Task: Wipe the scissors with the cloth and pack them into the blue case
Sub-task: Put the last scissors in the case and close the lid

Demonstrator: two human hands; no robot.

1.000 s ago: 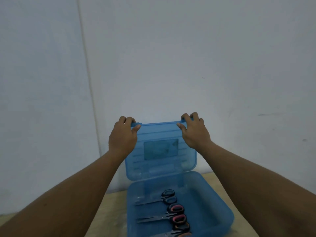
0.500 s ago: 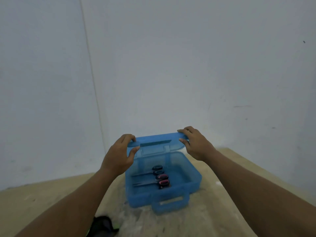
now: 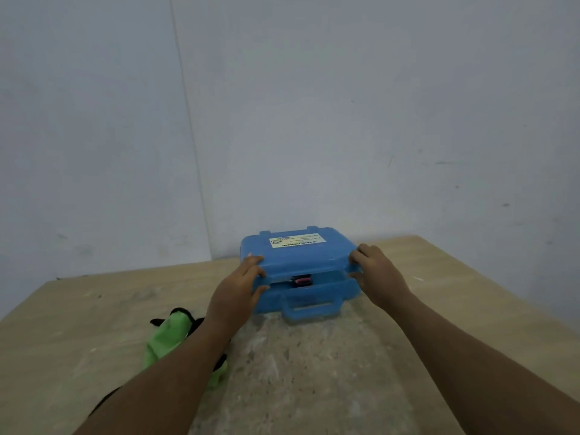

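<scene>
Now | blue case (image 3: 309,262) lid lowered, nearly closed | left hand (image 3: 237,290), right hand (image 3: 378,273) grip pinching lid corners

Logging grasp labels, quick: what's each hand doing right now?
Left hand: gripping the blue case at its front left corner.
Right hand: gripping its front right corner.

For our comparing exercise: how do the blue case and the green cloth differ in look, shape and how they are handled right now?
The blue case is a rigid, boxy shape; the green cloth lies crumpled and soft. The case is held at its front corners by the left hand and right hand; the cloth lies untouched, partly hidden by the left forearm. Both rest on the table.
</scene>
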